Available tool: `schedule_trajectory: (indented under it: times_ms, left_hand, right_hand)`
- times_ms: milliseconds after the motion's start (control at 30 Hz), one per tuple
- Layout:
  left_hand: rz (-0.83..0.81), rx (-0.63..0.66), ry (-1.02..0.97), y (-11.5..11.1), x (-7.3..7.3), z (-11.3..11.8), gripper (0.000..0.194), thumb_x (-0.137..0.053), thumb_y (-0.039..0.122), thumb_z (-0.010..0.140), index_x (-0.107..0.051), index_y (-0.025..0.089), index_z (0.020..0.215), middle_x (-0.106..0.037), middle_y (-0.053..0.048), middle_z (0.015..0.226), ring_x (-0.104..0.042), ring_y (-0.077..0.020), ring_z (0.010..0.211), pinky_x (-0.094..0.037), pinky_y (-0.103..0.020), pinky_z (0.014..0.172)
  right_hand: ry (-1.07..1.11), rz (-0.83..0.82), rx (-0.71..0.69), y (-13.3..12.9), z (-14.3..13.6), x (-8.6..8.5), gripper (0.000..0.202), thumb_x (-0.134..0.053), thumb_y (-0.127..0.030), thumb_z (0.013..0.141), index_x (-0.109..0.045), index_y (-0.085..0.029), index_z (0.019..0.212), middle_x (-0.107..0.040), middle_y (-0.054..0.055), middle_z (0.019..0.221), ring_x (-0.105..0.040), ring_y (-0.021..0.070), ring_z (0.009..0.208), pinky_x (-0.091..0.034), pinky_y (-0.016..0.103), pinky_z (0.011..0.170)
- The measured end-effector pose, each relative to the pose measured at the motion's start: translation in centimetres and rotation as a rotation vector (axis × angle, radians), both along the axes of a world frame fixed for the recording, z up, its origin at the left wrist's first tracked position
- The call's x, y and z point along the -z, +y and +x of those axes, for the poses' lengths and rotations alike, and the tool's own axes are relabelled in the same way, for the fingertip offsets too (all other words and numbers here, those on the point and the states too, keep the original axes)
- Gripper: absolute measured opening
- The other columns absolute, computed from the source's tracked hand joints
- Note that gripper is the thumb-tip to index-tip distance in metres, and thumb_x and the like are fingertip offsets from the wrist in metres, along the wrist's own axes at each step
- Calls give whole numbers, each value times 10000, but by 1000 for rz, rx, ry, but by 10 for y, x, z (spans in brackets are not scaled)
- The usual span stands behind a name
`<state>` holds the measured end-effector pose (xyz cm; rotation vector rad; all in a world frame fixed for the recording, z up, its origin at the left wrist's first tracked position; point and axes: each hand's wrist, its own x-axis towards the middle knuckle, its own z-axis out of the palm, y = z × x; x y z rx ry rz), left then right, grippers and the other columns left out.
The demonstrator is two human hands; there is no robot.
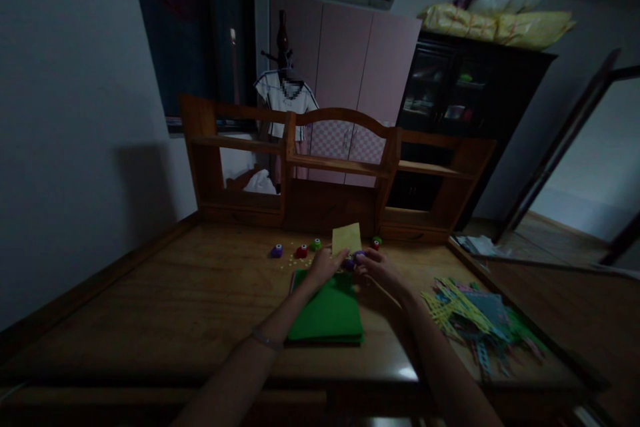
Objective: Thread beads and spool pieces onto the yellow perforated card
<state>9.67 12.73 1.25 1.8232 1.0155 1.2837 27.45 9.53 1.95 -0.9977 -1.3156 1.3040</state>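
Observation:
My left hand [326, 265] pinches a small yellow sheet of paper [347, 239], tilted up above the desk. My right hand [379, 268] is closed around a small purple paper punch [359, 257] at the sheet's lower right edge. Whether the paper sits in its slot I cannot tell. Below both hands lies a stack of green paper [327, 313]. Behind my left hand stand similar small punches, one purple [277, 251], one red [301, 251] and one green [315, 245]. Tiny yellow paper bits [294, 261] are scattered near them.
A green-and-red punch [377, 243] stands beyond my right hand. On the desk's right side lies a pile of cut paper strips [475, 317] in several colours. A wooden shelf unit [340, 165] rises along the back edge of the desk [150, 300]. The room is dim.

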Motion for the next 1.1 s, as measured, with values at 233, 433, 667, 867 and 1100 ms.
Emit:
schedule_trajectory:
  times_ms: [233, 433, 667, 867, 1100]
  left_hand:
    - [-33, 80, -53, -1, -2, -2, 325, -553, 363, 800, -680, 102, 946, -693, -105, 926, -655, -213, 833, -515, -279, 727]
    - [-21, 128, -65, -3, -3, -3, 366, -554, 389, 796, -662, 111, 1007, -677, -97, 993, -647, -214, 868, -511, -294, 773]
    - [-17, 147, -87, -1, -1, -3, 365, -569, 400, 783, -673, 107, 976, -683, -101, 970, -644, -223, 880, -510, -303, 781]
    - [-43, 147, -82, 1, 2, -2, 396, -566, 411, 778, -667, 94, 993, -678, -108, 981, -637, -239, 901, -506, -332, 797]
    - [-1, 140, -88, 3, 4, -1, 395, -556, 411, 787, -663, 104, 1011, -672, -103, 1004, -636, -235, 907, -506, -320, 791]
  right_hand:
    - [43, -18, 22, 2, 3, 0, 298, -669, -465, 695, -593, -217, 842, -634, 1, 791, -591, 133, 639, -450, 263, 608]
    - [76, -22, 6, 2, 2, 0, 291, -675, -442, 700, -603, -215, 867, -644, 18, 855, -604, 147, 697, -465, 279, 653]
    - [74, -10, -13, -1, 1, -4, 300, -690, -446, 681, -622, -204, 844, -642, 23, 827, -600, 152, 677, -458, 287, 654]
    - [39, 21, 3, -1, 1, 0, 299, -678, -443, 696, -623, -206, 870, -645, 23, 824, -591, 150, 670, -450, 290, 656]
    - [64, 52, 0, 2, 1, 3, 263, -661, -422, 720, -630, -198, 855, -649, 30, 838, -584, 151, 683, -435, 291, 665]
